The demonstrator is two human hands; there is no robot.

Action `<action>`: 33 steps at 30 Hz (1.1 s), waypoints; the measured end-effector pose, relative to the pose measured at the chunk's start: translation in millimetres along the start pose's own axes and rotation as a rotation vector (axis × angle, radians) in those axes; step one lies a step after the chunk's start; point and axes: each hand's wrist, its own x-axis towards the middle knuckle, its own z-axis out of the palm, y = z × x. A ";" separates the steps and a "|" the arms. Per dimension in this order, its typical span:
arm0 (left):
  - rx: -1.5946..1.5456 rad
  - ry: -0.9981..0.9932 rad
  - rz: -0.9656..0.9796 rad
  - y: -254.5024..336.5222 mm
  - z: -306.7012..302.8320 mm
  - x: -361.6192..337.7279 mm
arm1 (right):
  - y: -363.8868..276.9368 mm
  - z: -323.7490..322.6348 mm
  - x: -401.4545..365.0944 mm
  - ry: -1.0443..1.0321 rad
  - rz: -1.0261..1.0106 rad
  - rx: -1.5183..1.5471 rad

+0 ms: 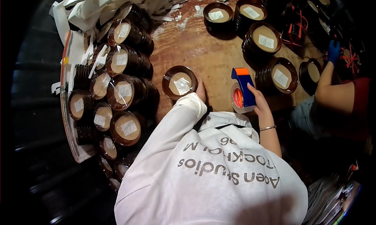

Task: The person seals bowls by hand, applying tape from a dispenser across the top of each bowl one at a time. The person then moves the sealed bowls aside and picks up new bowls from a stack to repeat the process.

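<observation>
Surface [196, 48]: worn brown wood, scuffed pale in patches, heaped with crumpled white scraps [117, 1] at its far left corner
Left stacks [125, 92]: round, glossy dark-brown tubs in clear film, lying on their sides, each with a tan face and a white label
Right stacks [266, 39]: the same tubs standing upright, labels up, well apart from the left ones
Gloved hand [333, 50]: another person's, in blue, at the far right among more tubs
Tub [180, 83]: single, round and shallow, flat on the surface between the stacks, face up, with a crinkled clear patch on its tan top
Dispenser [243, 84]: blue plastic with an orange end, long axis upright and orange end uppermost; the tape roll with its red core faces left
Right hand [259, 101]: grip clenched on the dispenser's back edge, below and right of it, with a thin metal bracelet [268, 128] at the wrist
Left hand [201, 91]: mostly under a white sleeve, touching the tub's right rim; grip cannot be told
</observation>
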 end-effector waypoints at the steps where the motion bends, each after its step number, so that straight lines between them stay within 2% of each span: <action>1: -0.033 -0.002 0.024 -5.4 -5.7 0.8 | -1.0 2.7 -1.8 -0.007 -0.002 0.001; 4: -0.338 0.067 0.032 -38.8 -15.6 -1.0 | 0.5 3.1 -4.6 0.002 -0.020 -0.020; 6: -0.770 0.340 -0.237 -75.0 -5.8 -7.5 | 6.6 -4.2 3.7 -0.087 -0.003 0.072; 7: -0.859 0.520 -0.260 -99.9 19.0 -10.3 | 7.3 -2.1 7.5 -0.097 -0.004 0.071; 8: -1.032 0.386 -0.413 -131.5 11.5 -27.4 | 8.7 -0.4 9.3 -0.153 0.028 0.154; 9: -1.312 0.578 -0.501 -144.9 33.0 -38.3 | 10.5 0.3 9.8 -0.207 0.062 0.235; 11: -1.794 0.472 -0.587 -141.7 86.6 -45.3 | 15.1 6.6 13.5 -0.219 0.050 0.288; 12: -2.048 0.277 -0.511 -132.0 125.8 -41.4 | 15.6 10.7 14.7 -0.228 0.037 0.345; 13: -2.396 0.161 -0.199 -128.4 99.5 -72.5 | 15.4 14.0 13.6 -0.232 0.034 0.342; 14: -2.578 -0.056 -0.435 -120.2 101.9 -84.8 | 14.9 17.8 12.3 -0.216 0.039 0.382; 15: -2.851 -0.005 -0.497 -107.1 108.2 -87.3 | 13.4 22.5 11.1 -0.198 0.046 0.422; 18: -2.953 -0.120 -0.500 -94.2 117.4 -95.0 | 14.8 25.7 12.7 -0.209 0.046 0.449; 20: -3.030 0.109 -0.621 -87.5 113.2 -98.9 | 13.8 24.9 23.1 -0.245 0.057 0.426; 21: -3.041 0.112 -0.630 -84.0 106.6 -104.7 | 14.6 23.7 26.8 -0.279 0.045 0.414; 23: -3.116 0.114 -0.772 -74.4 90.6 -116.7 | 13.4 25.5 29.9 -0.313 0.047 0.388; 24: -3.214 0.187 -0.706 -56.1 100.6 -109.4 | 10.1 28.7 32.5 -0.373 0.048 0.388; 25: -3.303 0.176 -0.622 -44.4 97.9 -109.4 | 6.6 32.5 34.8 -0.433 0.050 0.388; 27: -3.432 0.388 -0.571 -20.7 80.8 -104.2 | 0.9 42.7 39.2 -0.510 0.039 0.323; 29: -3.589 0.517 -0.474 -9.8 69.7 -93.2 | -3.0 50.6 39.9 -0.581 0.032 0.257; 30: -3.620 0.652 -0.350 -0.2 71.5 -82.6 | -5.7 53.9 40.3 -0.609 -0.017 0.141; 31: -3.654 0.643 -0.404 4.3 68.9 -76.0 | -10.1 61.1 39.0 -0.638 -0.067 0.028; 33: -3.576 0.790 -0.370 10.5 58.4 -65.7 | -22.5 75.5 32.4 -0.678 -0.081 -0.031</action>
